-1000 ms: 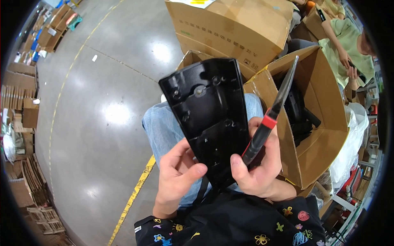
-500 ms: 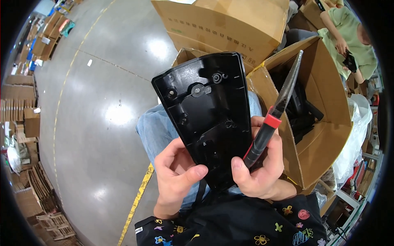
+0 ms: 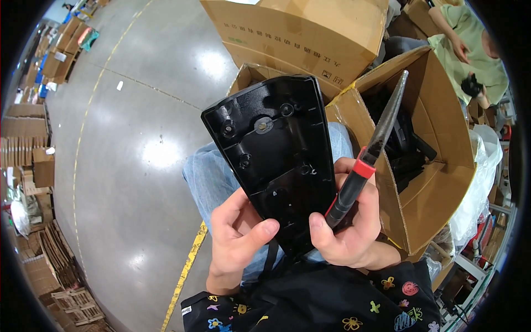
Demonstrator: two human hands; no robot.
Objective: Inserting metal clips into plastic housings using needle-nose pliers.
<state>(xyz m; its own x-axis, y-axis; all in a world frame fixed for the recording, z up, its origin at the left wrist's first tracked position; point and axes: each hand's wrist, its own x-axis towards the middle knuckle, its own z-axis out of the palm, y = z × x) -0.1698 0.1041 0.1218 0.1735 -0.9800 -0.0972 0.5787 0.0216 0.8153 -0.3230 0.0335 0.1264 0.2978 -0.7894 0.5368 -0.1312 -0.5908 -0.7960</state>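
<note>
A glossy black plastic panel (image 3: pixel 274 155), wedge-shaped with screw bosses and a metal washer on its inner face, stands upright in front of me. My left hand (image 3: pixel 235 240) grips its lower left edge, thumb pressed on the face. My right hand (image 3: pixel 351 229) holds the lower right edge with the thumb and also clasps long-nose pliers (image 3: pixel 368 155) with black and red handles, jaws pointing up and to the right. My knees in blue jeans (image 3: pixel 207 177) lie behind the panel.
An open cardboard box (image 3: pixel 437 182) with black parts inside stands at my right. A larger closed carton (image 3: pixel 298 33) sits beyond it. A person in a green top (image 3: pixel 470 50) sits at the upper right. Flattened cardboard piles line the left of the concrete floor (image 3: pixel 133 155).
The panel has tilted slightly, its top swinging toward the right, and the pliers have leaned with it. Both hands keep their grip.
</note>
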